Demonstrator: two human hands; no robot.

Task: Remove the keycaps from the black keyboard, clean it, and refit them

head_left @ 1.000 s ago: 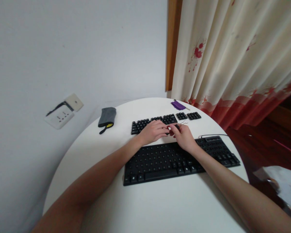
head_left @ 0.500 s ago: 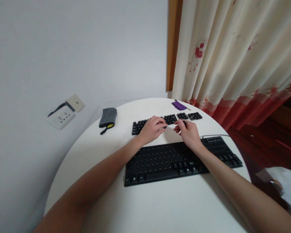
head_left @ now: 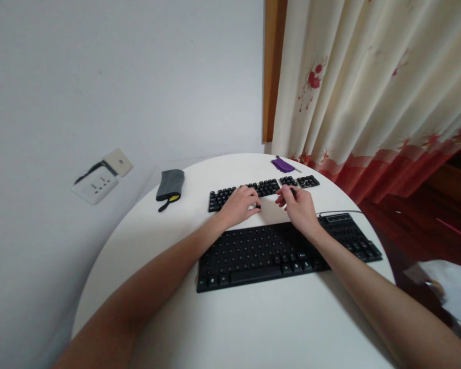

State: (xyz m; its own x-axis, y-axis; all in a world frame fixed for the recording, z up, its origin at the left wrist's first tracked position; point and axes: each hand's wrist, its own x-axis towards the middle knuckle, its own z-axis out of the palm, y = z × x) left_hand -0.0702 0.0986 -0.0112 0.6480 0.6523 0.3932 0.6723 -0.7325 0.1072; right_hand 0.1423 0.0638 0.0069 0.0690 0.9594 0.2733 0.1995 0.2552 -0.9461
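My left hand is over the near edge of the row of loose black keycaps, its fingertips closed on a small black keycap. To its right my right hand grips a keycap puller; its dark handle shows above the fingers and thin wire sticks out toward the left hand. Below both hands lies a black keyboard, many of its keys bare down to the stems, with the space bar and some other caps in place. My right forearm crosses over its right part.
A grey pouch with a yellow lining and a black loop lies at the table's left. At the back is a purple cloth brush. The round white table meets the wall; a curtain hangs at right. The keyboard's cable runs behind it.
My hands have moved apart slightly. The bright wire that reached my left fingertips is now clear of them, and a black keycap shows in the left fingers.
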